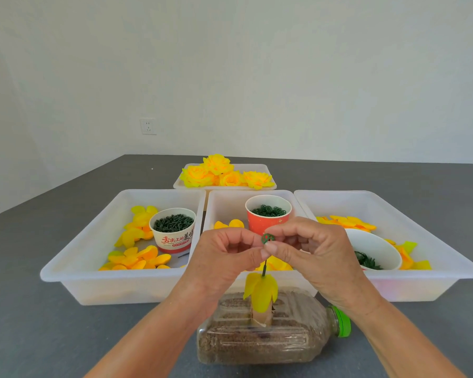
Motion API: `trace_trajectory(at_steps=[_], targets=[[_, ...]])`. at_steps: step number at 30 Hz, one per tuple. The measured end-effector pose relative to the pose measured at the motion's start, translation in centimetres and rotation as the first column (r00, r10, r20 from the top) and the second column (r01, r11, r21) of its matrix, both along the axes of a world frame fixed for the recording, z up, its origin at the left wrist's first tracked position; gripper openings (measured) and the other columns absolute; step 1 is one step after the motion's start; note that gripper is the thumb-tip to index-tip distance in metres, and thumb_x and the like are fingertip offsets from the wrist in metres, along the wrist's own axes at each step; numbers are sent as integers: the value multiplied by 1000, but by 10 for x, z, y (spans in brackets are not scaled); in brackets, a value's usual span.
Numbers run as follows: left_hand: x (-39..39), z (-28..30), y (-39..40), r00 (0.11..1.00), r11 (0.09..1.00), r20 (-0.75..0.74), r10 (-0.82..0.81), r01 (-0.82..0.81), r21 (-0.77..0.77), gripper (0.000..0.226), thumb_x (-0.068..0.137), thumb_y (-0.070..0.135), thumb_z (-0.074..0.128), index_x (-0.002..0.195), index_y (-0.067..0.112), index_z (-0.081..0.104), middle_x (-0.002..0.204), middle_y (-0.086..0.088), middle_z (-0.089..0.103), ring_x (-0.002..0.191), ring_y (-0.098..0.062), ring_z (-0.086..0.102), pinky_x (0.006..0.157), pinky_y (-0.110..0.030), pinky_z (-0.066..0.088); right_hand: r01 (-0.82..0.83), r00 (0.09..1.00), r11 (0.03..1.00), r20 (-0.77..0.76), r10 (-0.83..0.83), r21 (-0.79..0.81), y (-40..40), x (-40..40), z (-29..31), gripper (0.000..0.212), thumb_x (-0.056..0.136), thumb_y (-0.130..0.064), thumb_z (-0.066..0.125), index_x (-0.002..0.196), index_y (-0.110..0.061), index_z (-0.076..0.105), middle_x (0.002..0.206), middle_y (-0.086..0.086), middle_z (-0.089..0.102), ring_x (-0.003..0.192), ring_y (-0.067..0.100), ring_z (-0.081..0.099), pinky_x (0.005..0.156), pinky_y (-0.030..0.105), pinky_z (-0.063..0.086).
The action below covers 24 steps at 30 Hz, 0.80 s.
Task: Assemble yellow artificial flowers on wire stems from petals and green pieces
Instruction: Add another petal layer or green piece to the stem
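Both hands — the left hand [224,252] and right hand [306,246] — pinch a green ring piece [267,238] atop the wire stem [264,269], above the drooping yellow petal [260,291]; threading it down likely calls for steady alignment.

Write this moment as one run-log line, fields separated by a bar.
step: green ring onto wire stem | left hand: pinches stem top | right hand: pinches ring | petals: hanging on stem | base: bottle lying flat
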<state>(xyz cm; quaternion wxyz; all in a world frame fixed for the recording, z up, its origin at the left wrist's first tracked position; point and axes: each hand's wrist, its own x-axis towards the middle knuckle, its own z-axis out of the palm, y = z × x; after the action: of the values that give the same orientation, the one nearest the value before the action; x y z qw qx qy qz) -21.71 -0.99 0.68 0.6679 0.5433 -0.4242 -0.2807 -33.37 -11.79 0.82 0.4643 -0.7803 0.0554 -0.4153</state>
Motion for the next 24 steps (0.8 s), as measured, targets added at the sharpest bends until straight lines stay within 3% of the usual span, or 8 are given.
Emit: trace_trajectory(at_steps=[13,20,24], targets=[[2,-8,0,1000,1000,4,22,-22,20,22,54,29,77,66,11,72,66,-7,63,64,-14,55,59,-21,47,44,996,997,-71,-49,-71,-1,-2,-1,23,69,-11,79,80,-30,71,71,-15,69,64,1,61,61,10,45],[4,-8,5,997,998,-51,52,-50,37,6,61,12,76,65,14,73,63,0,67,59,-7,57,56,-18,48,54,990,997,-127,-60,-50,0,-4,-2,25,68,-11,80,77,-32,70,70,-14,68,62,-1,58,60,9,43],[5,-9,7,997,997,-19,71,-71,38,15,70,0,72,67,14,73,64,0,68,60,-7,57,56,-18,47,37,989,999,-143,-42,-36,2,-5,-4,23,69,-11,80,77,-31,71,74,-8,69,63,-1,58,60,10,44]])
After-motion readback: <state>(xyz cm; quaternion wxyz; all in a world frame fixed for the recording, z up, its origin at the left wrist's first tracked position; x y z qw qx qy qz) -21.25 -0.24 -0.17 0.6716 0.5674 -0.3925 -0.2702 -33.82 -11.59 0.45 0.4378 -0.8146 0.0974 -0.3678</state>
